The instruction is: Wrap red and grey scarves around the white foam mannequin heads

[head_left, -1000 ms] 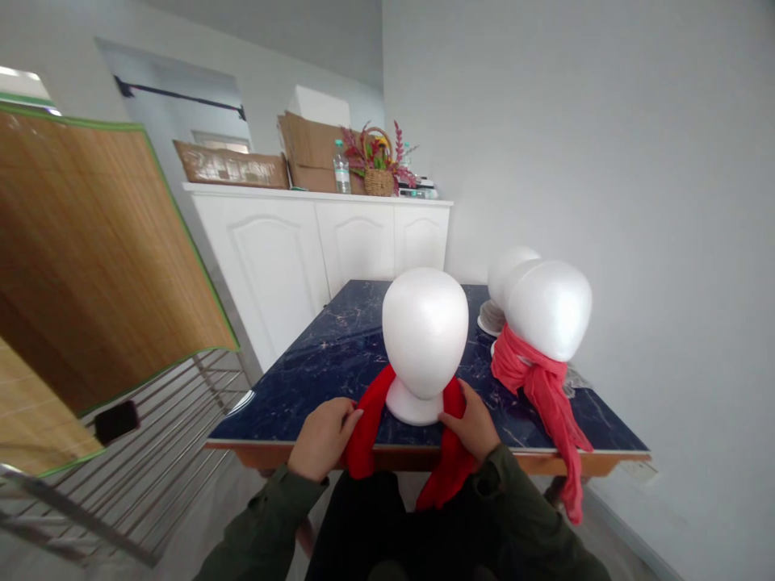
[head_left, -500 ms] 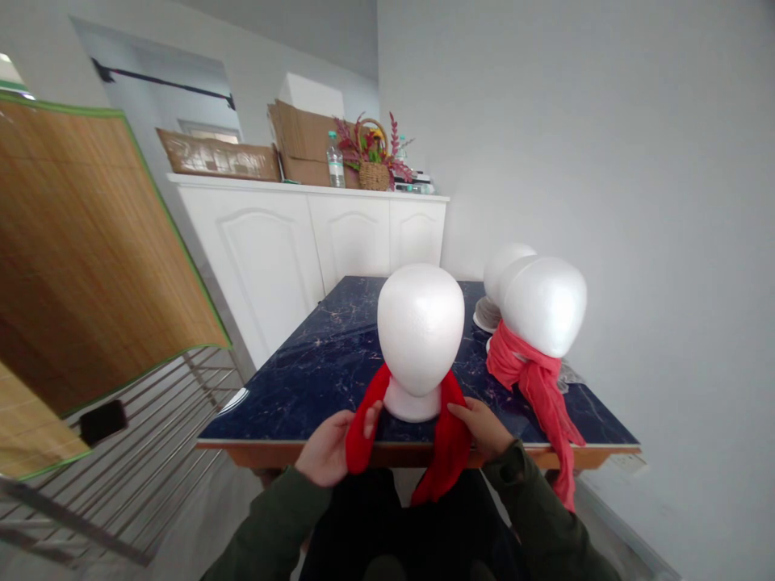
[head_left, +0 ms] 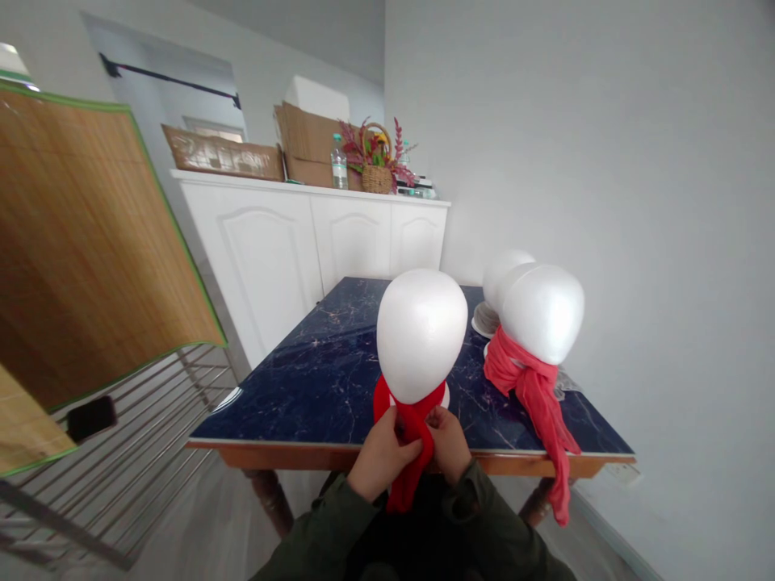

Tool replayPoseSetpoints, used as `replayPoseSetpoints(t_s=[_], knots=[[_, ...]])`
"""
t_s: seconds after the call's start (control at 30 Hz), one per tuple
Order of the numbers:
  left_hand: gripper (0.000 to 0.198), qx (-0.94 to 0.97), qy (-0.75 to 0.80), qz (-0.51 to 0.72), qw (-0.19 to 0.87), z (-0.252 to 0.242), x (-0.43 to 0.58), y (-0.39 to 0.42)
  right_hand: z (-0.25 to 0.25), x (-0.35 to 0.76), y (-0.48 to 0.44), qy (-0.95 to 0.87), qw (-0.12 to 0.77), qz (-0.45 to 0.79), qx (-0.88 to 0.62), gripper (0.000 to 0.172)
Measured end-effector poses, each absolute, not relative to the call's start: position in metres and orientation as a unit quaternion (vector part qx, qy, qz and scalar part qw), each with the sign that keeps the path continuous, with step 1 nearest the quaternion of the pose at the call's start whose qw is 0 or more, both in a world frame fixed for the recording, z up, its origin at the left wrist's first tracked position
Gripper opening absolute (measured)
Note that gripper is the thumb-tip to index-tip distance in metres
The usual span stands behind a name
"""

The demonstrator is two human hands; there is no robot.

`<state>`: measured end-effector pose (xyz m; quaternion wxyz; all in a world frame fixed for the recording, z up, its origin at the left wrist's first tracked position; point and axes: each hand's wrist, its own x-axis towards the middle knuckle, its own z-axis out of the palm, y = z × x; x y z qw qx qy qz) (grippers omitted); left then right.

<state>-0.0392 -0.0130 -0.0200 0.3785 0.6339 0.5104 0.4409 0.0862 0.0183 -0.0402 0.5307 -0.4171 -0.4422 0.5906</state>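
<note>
A white mannequin head (head_left: 422, 335) stands upright near the front edge of the dark blue table (head_left: 320, 363). Around its neck lies a red scarf (head_left: 412, 464), its two ends crossed in front and hanging over the edge. My left hand (head_left: 387, 453) is closed on the scarf at the crossing, just below the chin. Close beside it on the right, my right hand (head_left: 446, 442) pinches the scarf too; its fingertips are partly hidden by the cloth.
To the right, a second mannequin head (head_left: 543, 313) wears a knotted coral scarf (head_left: 536, 395). Another head (head_left: 504, 270) with grey cloth stands behind it. A white cabinet (head_left: 260, 242) bears cardboard boxes, a bottle (head_left: 339, 165) and a flower basket (head_left: 376, 179). A metal rack (head_left: 163, 436) is at left.
Both hands have come together under the chin. The scarf's ends, which hung apart on either side of the neck, are now crossed in front of it.
</note>
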Motion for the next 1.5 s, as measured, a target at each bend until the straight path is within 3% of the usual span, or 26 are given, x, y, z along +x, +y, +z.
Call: replayPoseSetpoints(t_s=[0.17,0.23,0.33,0.43,0.53,0.6,0.73,0.87,0.97,1.13,1.27,1.37,1.5], knots=[[0.038,0.627,0.514,0.447,0.378,-0.021,-0.039,-0.012,-0.034,0.089,0.013,-0.467,0.474,0.617,-0.42,0.032],[0.032,0.618,0.518,0.464,0.368,-0.021,-0.04,-0.01,-0.028,0.094,0.006,-0.515,0.451,0.61,-0.399,0.038],[0.011,0.612,0.514,0.462,0.384,-0.018,-0.041,-0.008,-0.022,0.104,0.001,-0.651,0.402,0.482,-0.426,0.024],[0.012,0.604,0.508,0.449,0.419,-0.01,-0.045,-0.003,-0.021,0.118,0.006,-0.717,0.373,0.332,-0.487,0.012],[0.003,0.563,0.469,0.447,0.512,0.0,-0.053,0.003,-0.022,0.133,0.018,-0.693,0.394,0.29,-0.529,0.011],[0.008,0.515,0.438,0.457,0.578,0.005,-0.059,0.006,-0.021,0.139,0.025,-0.641,0.442,0.318,-0.541,0.009],[0.013,0.414,0.407,0.507,0.638,0.008,-0.065,0.012,-0.015,0.133,0.027,-0.486,0.516,0.524,-0.472,0.005],[0.012,0.252,0.372,0.537,0.714,0.01,-0.068,0.017,-0.015,0.126,0.02,-0.436,0.491,0.622,-0.427,0.019],[0.019,0.147,0.343,0.516,0.771,0.014,-0.076,0.021,-0.021,0.132,0.016,-0.479,0.458,0.614,-0.428,0.03],[0.019,0.074,0.274,0.48,0.83,0.024,-0.093,0.019,-0.026,0.148,0.018,-0.651,0.419,0.367,-0.515,0.017],[0.019,-0.046,0.165,0.457,0.873,0.025,-0.092,0.002,-0.027,0.151,0.025,-0.698,0.395,0.2,-0.562,0.016],[0.019,-0.09,0.136,0.471,0.867,0.019,-0.074,-0.014,-0.035,0.146,0.025,-0.688,0.441,0.099,-0.568,0.009],[0.017,-0.102,0.135,0.501,0.849,0.009,-0.045,-0.024,-0.045,0.127,0.001,-0.706,0.525,-0.036,-0.474,0.013]])
